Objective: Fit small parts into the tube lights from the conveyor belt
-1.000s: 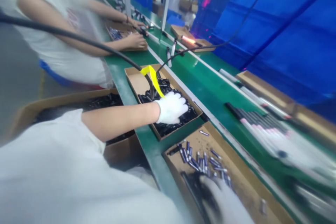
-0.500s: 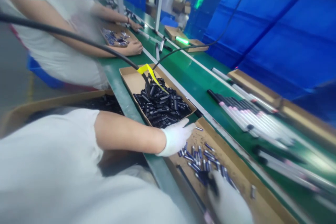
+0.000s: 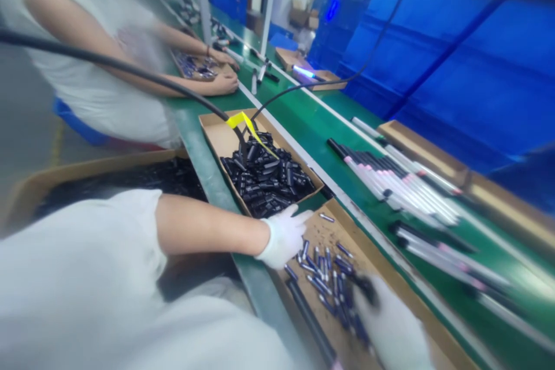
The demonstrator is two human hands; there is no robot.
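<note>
My left hand wears a white glove and lies at the near-left edge of a shallow cardboard tray. Its fingers stretch out and apart, close to small blue-and-silver cylinders that look like batteries. My right hand, also gloved, hovers over the lower part of this tray. Motion smears it, and a dark patch shows at its fingertips; whether that is a held thing cannot be made out. A black-handled stick with a pink band lies along the tray's near side.
Beyond my left hand stands a cardboard box of small black parts. White tubes with black handles lie on the green belt. A black cable with yellow tape crosses the view. A co-worker's hands rest at another tray.
My left hand has drawn back slightly to the left. My right hand has shifted a little right over the tray. The tubes on the belt have moved toward the left; the distant light turned from green to blue.
</note>
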